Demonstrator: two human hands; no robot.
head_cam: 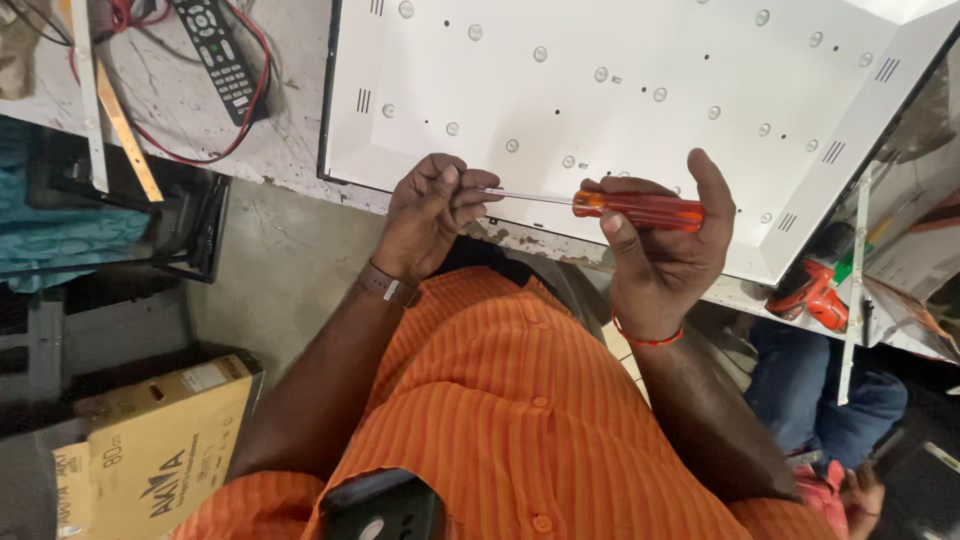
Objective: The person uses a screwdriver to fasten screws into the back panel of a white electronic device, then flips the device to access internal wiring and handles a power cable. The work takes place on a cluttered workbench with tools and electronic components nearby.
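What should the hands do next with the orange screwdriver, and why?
Probably let go of the tip and lower it to the white panel. The right hand holds the orange screwdriver flat by its handle. The left hand is pinching the far end of its metal shaft. Both hover over the panel's near edge, and the tip touches no screw.

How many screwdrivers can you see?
1. The screwdriver lies across both hands by the white panel's near edge: the right hand grips its orange handle, the left hand pinches the tip. Others may be hidden.
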